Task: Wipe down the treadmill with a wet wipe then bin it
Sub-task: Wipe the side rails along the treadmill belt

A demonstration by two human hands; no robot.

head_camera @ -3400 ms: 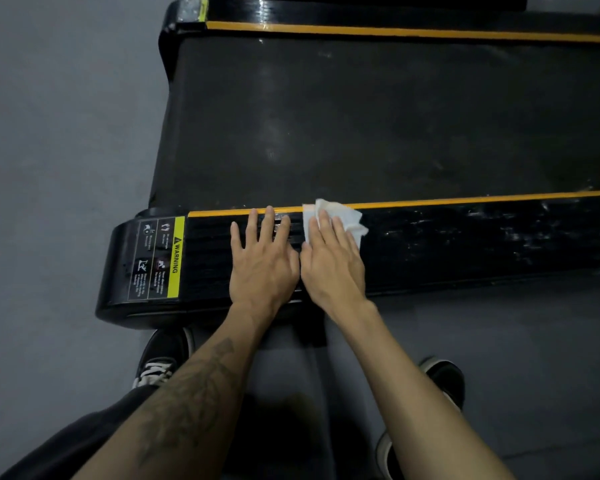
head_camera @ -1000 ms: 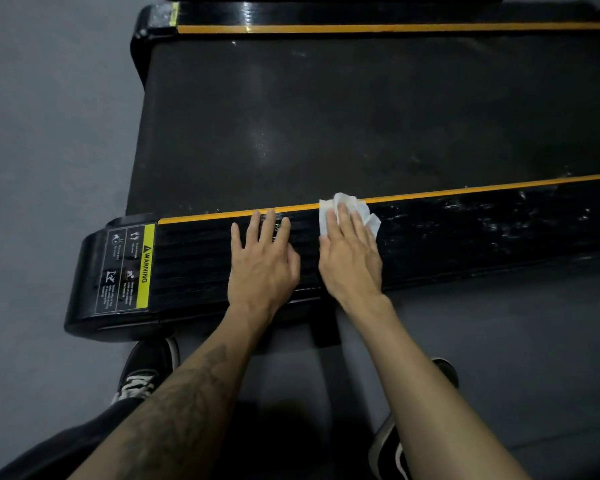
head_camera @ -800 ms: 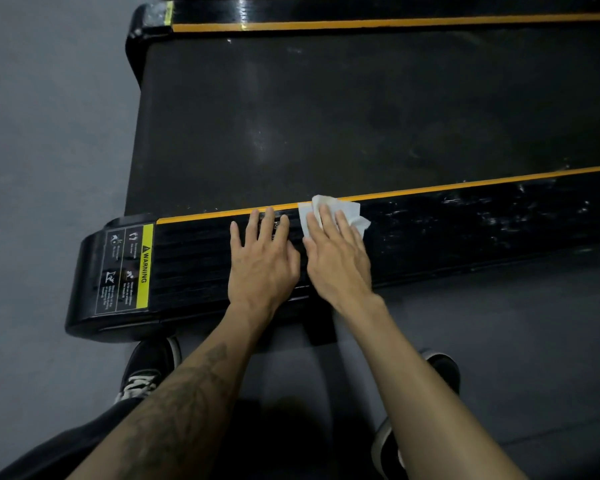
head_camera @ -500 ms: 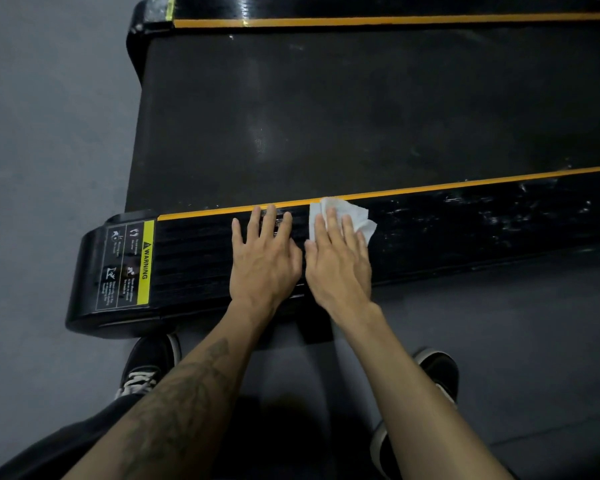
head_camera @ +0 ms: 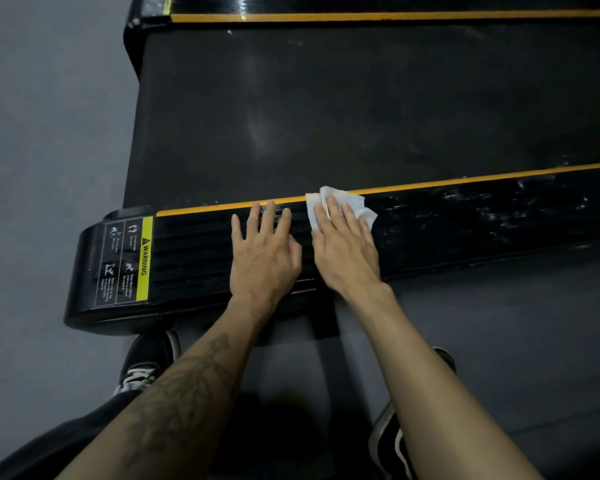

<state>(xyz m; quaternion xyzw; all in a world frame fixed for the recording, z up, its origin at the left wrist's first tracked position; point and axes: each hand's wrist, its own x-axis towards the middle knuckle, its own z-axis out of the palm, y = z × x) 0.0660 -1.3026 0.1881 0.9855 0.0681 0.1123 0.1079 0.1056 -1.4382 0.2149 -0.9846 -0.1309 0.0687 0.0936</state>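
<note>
Right hand (head_camera: 345, 251) flat, fingers straight, pressing white wet wipe (head_camera: 340, 202) onto treadmill (head_camera: 465, 223) side rail; left hand (head_camera: 264, 258) spread flat just beside, holding nothing.

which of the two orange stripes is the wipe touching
The near orange stripe, edging the side rail where both hands rest. The wet wipe under the right hand overlaps it; the far orange stripe at the top has nothing on it.

Head camera, single view.
I look steeply down, close over the treadmill's near side rail (head_camera: 430, 230) and grey floor (head_camera: 42, 133).
</note>
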